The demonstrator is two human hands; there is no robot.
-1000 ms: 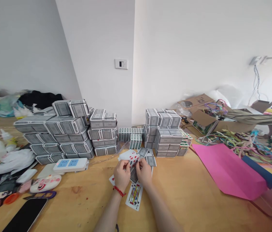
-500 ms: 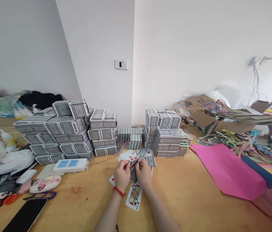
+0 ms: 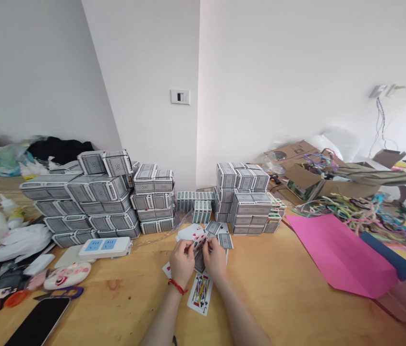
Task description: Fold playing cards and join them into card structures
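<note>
My left hand point(image 3: 181, 262), with a red string on its wrist, and my right hand point(image 3: 215, 258) meet over the wooden table point(image 3: 123, 298). Together they pinch a fan of playing cards point(image 3: 192, 233) with red pips, held face up just above the table. A face card point(image 3: 200, 292) lies flat beneath my wrists. More loose cards point(image 3: 220, 233) lie face down just beyond my right hand. Both hands are closed on the fan.
Stacks of grey card boxes stand at the back left point(image 3: 91, 197) and back centre point(image 3: 244, 197). A white power strip point(image 3: 104, 247), a black phone point(image 3: 39, 321) and toys lie at the left. Pink paper point(image 3: 339, 254), dark blue paper and cardboard boxes with coloured cords fill the right.
</note>
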